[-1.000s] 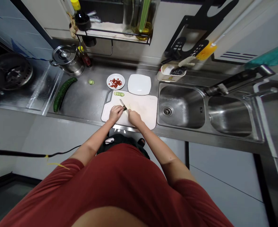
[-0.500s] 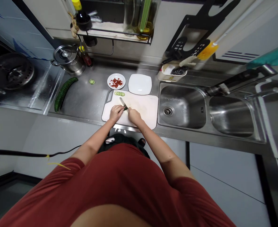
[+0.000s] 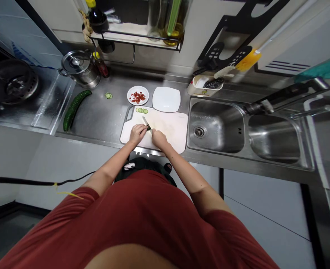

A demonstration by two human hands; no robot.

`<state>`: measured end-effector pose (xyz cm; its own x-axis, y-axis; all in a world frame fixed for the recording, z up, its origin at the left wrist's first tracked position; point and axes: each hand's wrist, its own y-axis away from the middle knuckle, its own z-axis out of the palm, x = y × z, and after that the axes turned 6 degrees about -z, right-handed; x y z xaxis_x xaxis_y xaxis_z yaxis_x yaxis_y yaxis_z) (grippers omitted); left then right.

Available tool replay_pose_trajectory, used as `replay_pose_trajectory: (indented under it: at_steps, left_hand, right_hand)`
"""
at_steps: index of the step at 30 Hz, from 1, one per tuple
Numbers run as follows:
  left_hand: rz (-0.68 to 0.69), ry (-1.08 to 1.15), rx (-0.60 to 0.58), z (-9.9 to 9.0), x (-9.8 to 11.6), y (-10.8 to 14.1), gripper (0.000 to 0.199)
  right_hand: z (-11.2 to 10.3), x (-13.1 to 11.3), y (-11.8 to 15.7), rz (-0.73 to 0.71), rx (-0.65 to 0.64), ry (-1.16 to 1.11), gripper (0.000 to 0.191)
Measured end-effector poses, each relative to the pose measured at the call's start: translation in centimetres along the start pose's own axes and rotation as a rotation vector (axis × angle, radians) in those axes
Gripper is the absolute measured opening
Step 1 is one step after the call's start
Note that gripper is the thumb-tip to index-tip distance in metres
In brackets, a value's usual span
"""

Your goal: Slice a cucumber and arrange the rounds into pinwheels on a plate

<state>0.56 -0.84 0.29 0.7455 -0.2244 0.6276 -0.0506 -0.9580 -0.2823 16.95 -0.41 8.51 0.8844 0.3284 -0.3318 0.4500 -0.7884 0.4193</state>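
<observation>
The right hand [image 3: 159, 139] is closed round the handle of a knife [image 3: 146, 121], and the left hand [image 3: 138, 134] grips a small dark green piece [image 3: 148, 127] against the blade, over the white board [image 3: 169, 129]. Cucumber slices [image 3: 141, 110] lie in a row near the board's far edge. Beyond it on the worktop [image 3: 103, 119] stand a plate [image 3: 166, 99] and a dish [image 3: 134, 91] of red bits [image 3: 137, 97], with a whole cucumber [image 3: 75, 110] well to the left.

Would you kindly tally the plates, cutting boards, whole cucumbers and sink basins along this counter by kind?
Plates (round white plate, squarish white plate): 2
Rectangular white cutting board: 1
Long green whole cucumber: 1
Steel sink basins (left basin, right basin): 2
Total: 6
</observation>
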Motion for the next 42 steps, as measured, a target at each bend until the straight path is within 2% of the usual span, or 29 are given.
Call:
replay_pose_trajectory:
  at_steps: [8, 21, 26, 36, 42]
  left_hand:
    - [0.001, -0.007, -0.003, 0.1, -0.1, 0.0, 0.025]
    - [0.016, -0.006, 0.010, 0.2, -0.3, 0.0, 0.025]
    - [0.004, -0.033, 0.030, 0.3, -0.3, 0.1, 0.026]
    - [-0.003, -0.025, 0.031, 0.4, -0.2, 0.2, 0.025]
    - [-0.003, -0.030, 0.042, 0.4, -0.2, 0.2, 0.025]
  right_hand:
    - [0.0, -0.1, -0.9, -0.029, 0.018, -0.008, 0.031]
    - [-0.1, -0.6, -1.6, 0.009, 0.015, -0.017, 0.031]
    - [0.1, -0.7, -1.0, 0.010, 0.029, -0.010, 0.031]
    - [1.4, 0.4, 2.4, 0.058, -0.032, 0.023, 0.027]
    - [1.2, 0.3, 1.6, 0.049, -0.023, 0.028, 0.026]
